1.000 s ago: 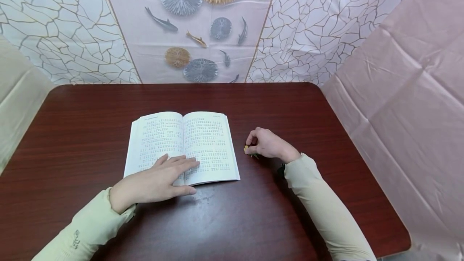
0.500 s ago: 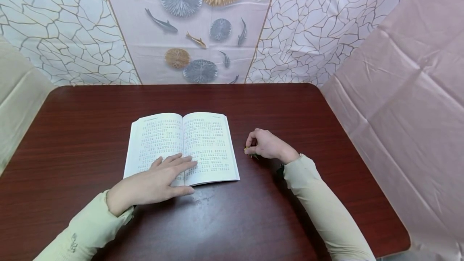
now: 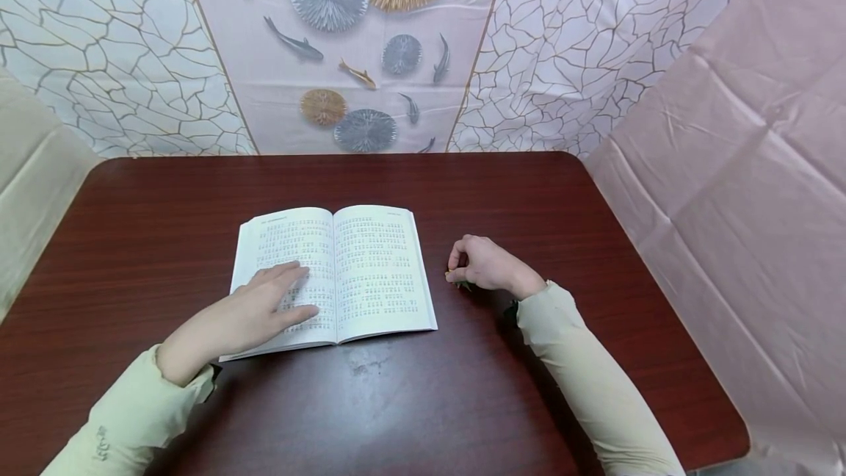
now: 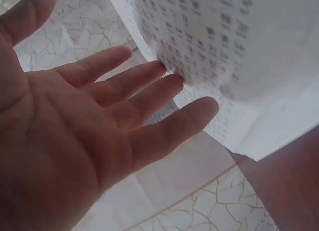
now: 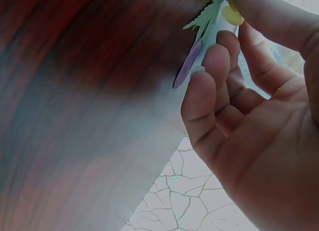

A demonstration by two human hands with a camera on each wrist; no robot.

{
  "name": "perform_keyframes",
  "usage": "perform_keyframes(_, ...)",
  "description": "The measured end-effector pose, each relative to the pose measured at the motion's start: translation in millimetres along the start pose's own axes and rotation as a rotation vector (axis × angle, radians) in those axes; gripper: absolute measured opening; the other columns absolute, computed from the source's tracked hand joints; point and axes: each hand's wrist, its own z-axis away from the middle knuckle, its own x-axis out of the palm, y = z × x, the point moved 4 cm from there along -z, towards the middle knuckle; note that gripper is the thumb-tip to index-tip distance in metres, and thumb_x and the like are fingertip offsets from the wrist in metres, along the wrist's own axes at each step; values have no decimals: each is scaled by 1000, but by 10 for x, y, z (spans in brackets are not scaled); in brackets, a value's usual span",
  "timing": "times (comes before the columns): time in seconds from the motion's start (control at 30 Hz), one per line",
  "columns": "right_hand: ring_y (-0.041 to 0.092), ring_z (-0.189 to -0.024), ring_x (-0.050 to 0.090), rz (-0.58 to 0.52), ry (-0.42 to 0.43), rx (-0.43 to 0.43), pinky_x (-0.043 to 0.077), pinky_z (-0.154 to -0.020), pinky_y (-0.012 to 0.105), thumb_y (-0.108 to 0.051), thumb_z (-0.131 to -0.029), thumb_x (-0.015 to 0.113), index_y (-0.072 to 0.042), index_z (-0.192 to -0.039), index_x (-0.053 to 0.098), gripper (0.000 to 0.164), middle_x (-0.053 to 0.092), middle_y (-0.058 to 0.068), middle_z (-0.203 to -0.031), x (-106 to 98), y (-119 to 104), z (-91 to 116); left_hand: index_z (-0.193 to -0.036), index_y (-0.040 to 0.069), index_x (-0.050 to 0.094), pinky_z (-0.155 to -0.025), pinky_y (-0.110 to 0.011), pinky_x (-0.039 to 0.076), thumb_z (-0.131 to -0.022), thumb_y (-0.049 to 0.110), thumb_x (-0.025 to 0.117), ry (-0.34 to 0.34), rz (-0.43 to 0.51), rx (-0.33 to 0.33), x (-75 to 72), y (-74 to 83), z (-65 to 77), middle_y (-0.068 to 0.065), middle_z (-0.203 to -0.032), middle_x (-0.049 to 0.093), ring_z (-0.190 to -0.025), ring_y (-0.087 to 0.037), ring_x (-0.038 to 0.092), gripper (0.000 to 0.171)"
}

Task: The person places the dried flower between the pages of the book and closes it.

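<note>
An open book (image 3: pixel 380 270) with printed pages lies on the dark red table. My left hand (image 3: pixel 231 325) rests over its left page, fingers stretched and thumb apart. Seen from the left wrist, that hand's fingertips (image 4: pixel 212 106) come right up to the printed page (image 4: pixel 199 36). To the right of the book, my right hand (image 3: pixel 492 263) pinches a small flower (image 5: pixel 232 15) between thumb and index finger. The flower is yellow, with a green leaf (image 5: pixel 207 19) and a narrow purple part (image 5: pixel 187 66) below; the other fingers curl beside it. Most of it is hidden in the head view.
The wooden table (image 3: pixel 396 417) extends around the book on all sides. Behind it hangs a patterned cloth (image 3: pixel 370 35) with fish and round shapes, and a plain pinkish cloth (image 3: pixel 740 167) closes off the right side.
My left hand has moved left, off the book's middle fold and onto the left page. My right hand stays nearly still, pinching the flower.
</note>
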Motion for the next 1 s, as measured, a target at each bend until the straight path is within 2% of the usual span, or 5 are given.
perform_keyframes(0.3, 14, -64, 55, -5, -6, -2, 46, -67, 29, -21, -85, 77, -16, -80, 65, 14, 57, 1, -84, -1, -6, -2, -137, -10, 44, -104, -60, 32, -95, 41, 59, -1, 2, -119, -62, -249, 60, -32, -139, 43, -130, -48, 38, 68)
perform_keyframes(0.5, 13, -60, 54, -38, -7, 3, 46, -63, 29, -21, -86, 75, -15, -81, 64, 13, 61, -1, -74, -25, -6, 1, -141, -9, 40, -101, -64, 31, -94, 46, 60, -13, -4, -169, -44, -381, 90, -32, -143, 39, -128, -52, 36, 75)
perform_keyframes(0.7, 13, -61, 54, -73, 12, -23, 46, -61, 29, -17, -87, 75, -14, -83, 63, 13, 63, -1, -74, -58, -19, 10, -141, -11, 37, -102, -67, 28, -94, 50, 57, -29, -13, -204, -34, -438, 84, -36, -142, 37, -130, -55, 32, 80)
perform_keyframes(0.9, 14, -68, 56, -115, 15, -11, 47, -62, 29, -15, -87, 75, -11, -96, 68, 12, 63, -2, -80, -63, -35, 5, -141, -13, 36, -101, -68, 28, -94, 50, 56, -39, -18, -219, -25, -450, 82, -37, -142, 35, -130, -56, 31, 81)
perform_keyframes(1.0, 13, -67, 56, -120, 16, -16, 47, -61, 28, -16, -88, 74, -13, -97, 70, 11, 64, -3, -79, -71, -47, 1, -142, -12, 36, -102, -67, 28, -94, 51, 55, -41, -14, -220, -20, -449, 76, -37, -143, 34, -131, -56, 30, 82)
